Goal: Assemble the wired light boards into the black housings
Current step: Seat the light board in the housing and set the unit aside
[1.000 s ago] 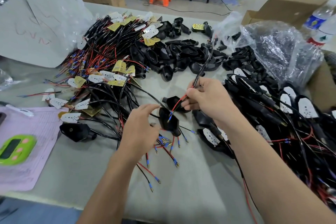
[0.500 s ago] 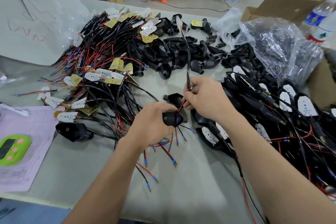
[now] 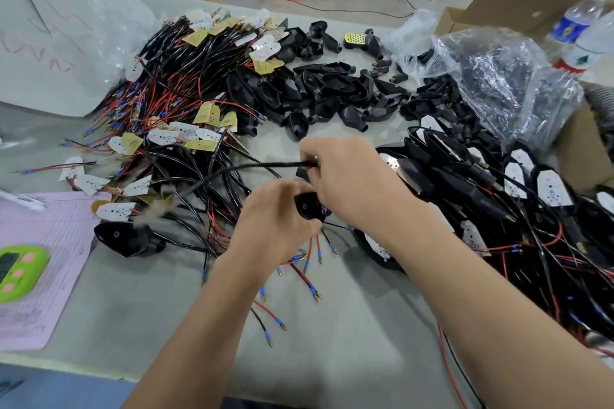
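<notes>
FREE: bench (image 3: 332, 349) bare along its near edge, but for loose leads (image 3: 309, 280) near mid-bench | LEFT: tangle of wired boards (image 3: 186, 109) fills the left half — pink sheet (image 3: 50, 232) and green timer (image 3: 20, 269) at the near-left corner | FAR: black housings (image 3: 319, 90) piled | RIGHT: assembled units (image 3: 481, 183) heaped to the right edge, plastic bag (image 3: 491, 76) behind

Bright, even light; soft shadows on the desk (image 3: 349, 352). Edges bow, wide-angle. One black cable (image 3: 206, 180) centre-left motion-smeared.

Black cable (image 3: 252, 167) swung leftward; blurred tip perhaps its board (image 3: 156, 209).
</notes>
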{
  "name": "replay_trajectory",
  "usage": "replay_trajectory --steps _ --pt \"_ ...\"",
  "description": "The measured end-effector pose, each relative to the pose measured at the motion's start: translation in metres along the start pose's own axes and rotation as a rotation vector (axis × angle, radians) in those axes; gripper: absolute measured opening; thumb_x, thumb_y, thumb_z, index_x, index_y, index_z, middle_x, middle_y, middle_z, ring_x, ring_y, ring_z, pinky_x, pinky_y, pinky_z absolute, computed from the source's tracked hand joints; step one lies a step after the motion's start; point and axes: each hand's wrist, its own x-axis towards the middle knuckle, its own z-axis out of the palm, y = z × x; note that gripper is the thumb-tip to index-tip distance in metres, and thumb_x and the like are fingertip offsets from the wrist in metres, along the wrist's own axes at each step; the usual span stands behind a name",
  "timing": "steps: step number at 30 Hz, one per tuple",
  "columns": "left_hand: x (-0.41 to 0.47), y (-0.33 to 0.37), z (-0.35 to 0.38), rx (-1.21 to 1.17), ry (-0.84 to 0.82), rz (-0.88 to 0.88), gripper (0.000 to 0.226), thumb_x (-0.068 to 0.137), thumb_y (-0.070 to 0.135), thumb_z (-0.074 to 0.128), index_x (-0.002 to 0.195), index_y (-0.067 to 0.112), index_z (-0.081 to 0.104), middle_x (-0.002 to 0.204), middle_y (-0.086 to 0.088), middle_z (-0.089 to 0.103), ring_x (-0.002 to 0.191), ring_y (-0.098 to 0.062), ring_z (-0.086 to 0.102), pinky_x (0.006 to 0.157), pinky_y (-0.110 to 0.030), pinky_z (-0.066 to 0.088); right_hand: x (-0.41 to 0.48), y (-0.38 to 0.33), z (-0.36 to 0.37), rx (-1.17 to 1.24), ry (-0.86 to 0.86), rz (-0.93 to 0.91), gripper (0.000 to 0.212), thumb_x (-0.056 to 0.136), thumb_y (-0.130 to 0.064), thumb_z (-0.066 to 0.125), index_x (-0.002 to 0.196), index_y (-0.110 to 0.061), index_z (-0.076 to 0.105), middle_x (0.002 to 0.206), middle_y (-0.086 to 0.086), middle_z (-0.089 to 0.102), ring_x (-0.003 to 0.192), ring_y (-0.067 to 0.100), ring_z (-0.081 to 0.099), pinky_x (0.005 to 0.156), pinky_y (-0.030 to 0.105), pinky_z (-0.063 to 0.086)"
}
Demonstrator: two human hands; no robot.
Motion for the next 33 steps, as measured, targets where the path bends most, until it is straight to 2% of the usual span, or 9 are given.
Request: replay_trajectory --steps 4,7,11,15,18,21,25,29,33 --pt "0.001 -0.001 0.004 -0.171 0.031 -0.087 0.032 0.064 0.037 0.081 0.06 0.037 0.05 0.062 0.027 0.058 0.064 0.005 0.054 0.058 -0.007 0.038 0.001 -0.006 0.003 0.036 -0.015 -0.013 0.01 0.085 -0.002 0.058 0.086 -0.012 0.059 0.064 -0.002 0.056 0.067 0.025 0.052 0.06 0.036 0.042" --pt "0.0 -0.004 0.005 -0.356 -0.021 -0.127 0.027 0.063 0.035 0.087 0.064 0.047 0.062 0.057 0.02 0.062 0.056 0.003 0.054 0.057 -0.007 0.038 0.005 -0.003 -0.002 0.033 -0.033 -0.007 0.011 0.088 -0.004 0.057 0.083 -0.014 0.057 0.062 -0.006 0.053 0.062 0.023 0.052 0.066 0.041 0.051" --pt "-0.001 -0.009 0.003 -0.481 -0.108 -0.139 0.032 0.066 0.029 0.088 0.094 0.041 0.078 0.065 0.011 0.071 0.057 -0.004 0.059 0.058 -0.01 0.043 0.011 -0.001 -0.011 -0.006 -0.02 0.019 0.017 0.088 -0.008 0.056 0.081 -0.023 0.055 0.068 0.0 0.058 0.064 0.019 0.052 0.069 0.039 0.055" --pt "0.004 -0.011 0.0 -0.55 -0.133 -0.182 0.038 0.063 0.032 0.092 0.099 0.034 0.079 0.059 0.017 0.065 0.053 -0.004 0.054 0.056 -0.011 0.04 0.013 -0.004 -0.013 0.037 -0.058 0.024 0.014 0.087 -0.007 0.059 0.081 -0.019 0.062 0.067 0.001 0.061 0.068 0.022 0.053 0.074 0.039 0.056" --pt "0.004 -0.01 -0.002 -0.647 -0.129 -0.211 0.052 0.051 0.047 0.088 0.1 0.034 0.079 0.075 -0.008 0.072 0.061 -0.013 0.055 0.062 -0.03 0.047 0.013 -0.002 -0.014 0.059 -0.048 0.031 0.012 0.089 -0.007 0.06 0.083 -0.017 0.064 0.061 -0.007 0.054 0.063 0.009 0.045 0.077 0.039 0.055" --pt "0.0 -0.008 -0.001 -0.713 -0.115 -0.185 0.045 0.055 0.046 0.087 0.099 0.04 0.079 0.092 -0.022 0.073 0.066 -0.02 0.054 0.068 -0.038 0.046 0.013 0.0 -0.018 0.041 -0.043 0.037 0.013 0.089 -0.008 0.06 0.08 -0.017 0.064 0.059 -0.007 0.053 0.061 0.004 0.042 0.078 0.038 0.056" --pt "0.002 -0.014 0.001 -0.628 -0.066 -0.215 0.033 0.07 0.038 0.087 0.1 0.045 0.077 0.081 -0.015 0.071 0.063 -0.013 0.051 0.066 -0.033 0.045 0.015 0.002 -0.024 0.014 -0.087 0.054 0.016 0.089 -0.009 0.062 0.077 -0.019 0.064 0.061 -0.005 0.055 0.059 0.006 0.045 0.078 0.038 0.058" --pt "0.004 -0.012 0.001 -0.38 -0.045 -0.108 0.019 0.081 0.035 0.08 0.096 0.042 0.071 0.079 0.009 0.064 0.072 0.001 0.056 0.065 -0.006 0.039 0.016 0.002 -0.018 -0.01 -0.082 0.064 0.013 0.087 -0.007 0.062 0.081 -0.018 0.064 0.066 -0.001 0.057 0.064 0.012 0.05 0.071 0.038 0.057" --pt "0.006 -0.008 0.0 -0.364 -0.059 0.029 0.008 0.094 0.032 0.069 0.088 0.029 0.065 0.088 0.01 0.072 0.081 -0.004 0.063 0.072 -0.019 0.047 0.016 0.0 -0.006 -0.008 -0.132 0.099 0.011 0.083 -0.006 0.064 0.082 -0.016 0.068 0.074 0.006 0.068 0.076 0.024 0.063 0.071 0.039 0.058"
